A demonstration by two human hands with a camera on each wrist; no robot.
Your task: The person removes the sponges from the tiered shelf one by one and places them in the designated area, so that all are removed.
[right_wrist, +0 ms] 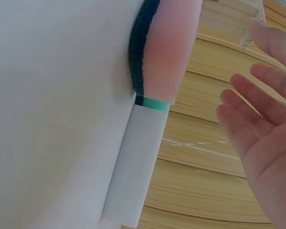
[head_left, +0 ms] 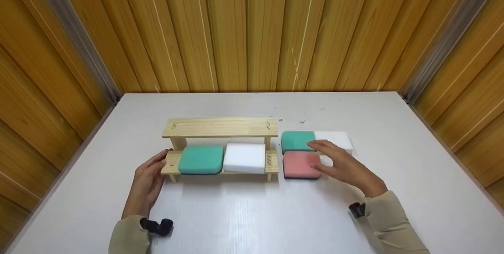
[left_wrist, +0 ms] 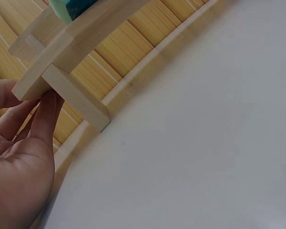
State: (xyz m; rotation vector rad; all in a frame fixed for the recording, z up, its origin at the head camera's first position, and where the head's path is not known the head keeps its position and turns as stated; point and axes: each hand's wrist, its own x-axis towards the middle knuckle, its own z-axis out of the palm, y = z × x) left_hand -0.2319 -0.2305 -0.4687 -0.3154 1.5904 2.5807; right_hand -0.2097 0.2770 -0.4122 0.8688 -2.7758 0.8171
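Note:
A two-tier wooden rack (head_left: 220,127) stands on the table, a green sponge (head_left: 201,159) and a white sponge (head_left: 245,157) side by side on its lower tier. My left hand (head_left: 146,183) pinches the left end of that tier; the left wrist view has the fingers of the hand (left_wrist: 24,167) under the plank (left_wrist: 43,71). Right of the rack lie a pink sponge (head_left: 300,164), a second green sponge (head_left: 298,141) and another white one (head_left: 335,139). Above the pink sponge (right_wrist: 169,52) my right hand (head_left: 346,167) hovers, its fingers (right_wrist: 243,105) spread and holding nothing.
The white table (head_left: 236,214) reaches back to a wood-patterned wall (head_left: 244,33), with similar walls at both sides. Grey metal posts (head_left: 75,29) stand at the back corners. Nothing lies on the rack's upper tier.

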